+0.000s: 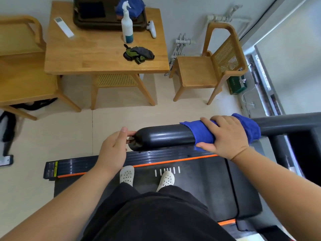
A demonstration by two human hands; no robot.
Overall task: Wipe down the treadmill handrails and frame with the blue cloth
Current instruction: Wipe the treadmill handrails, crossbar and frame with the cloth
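Note:
A thick black treadmill handrail (165, 137) runs left to right across the middle of the head view, above the black belt and its orange-edged side rail (173, 160). The blue cloth (202, 134) is wrapped over the rail right of centre. My right hand (225, 136) presses down on the cloth, fingers curled over the rail. My left hand (114, 148) touches the rounded left end of the handrail with its fingertips. I stand on the belt in white perforated shoes.
Beyond the rail stands a wooden table (97, 58) with a white spray bottle (127, 26), a dark tray, another blue cloth (132, 6), a remote and a crumpled dark rag (139, 53). Wooden chairs (208, 70) flank it. A window is at right.

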